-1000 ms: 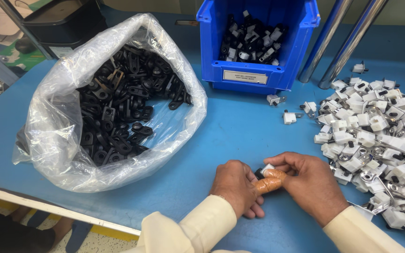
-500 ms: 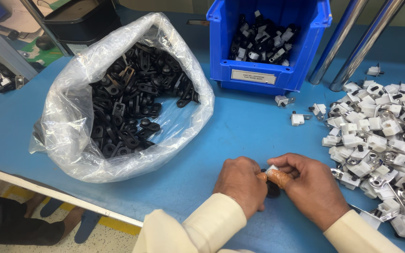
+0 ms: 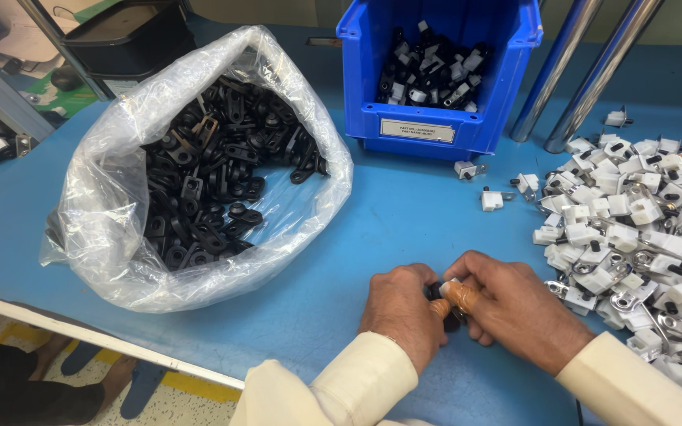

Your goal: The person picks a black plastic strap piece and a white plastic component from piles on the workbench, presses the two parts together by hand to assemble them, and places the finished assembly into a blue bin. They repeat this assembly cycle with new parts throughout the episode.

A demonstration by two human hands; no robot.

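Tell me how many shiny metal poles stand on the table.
2: both metal poles rise at the back right beside the blue bin, one nearer it, the other just right. Tops are cut off.

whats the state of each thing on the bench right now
plastic bag: open, mouth sagging, black parts inside
blue bin: upright, partly filled with black and white parts
white parts pile: loose, spread on table
left hand: pinching a small part
right hand: pinching the same small part
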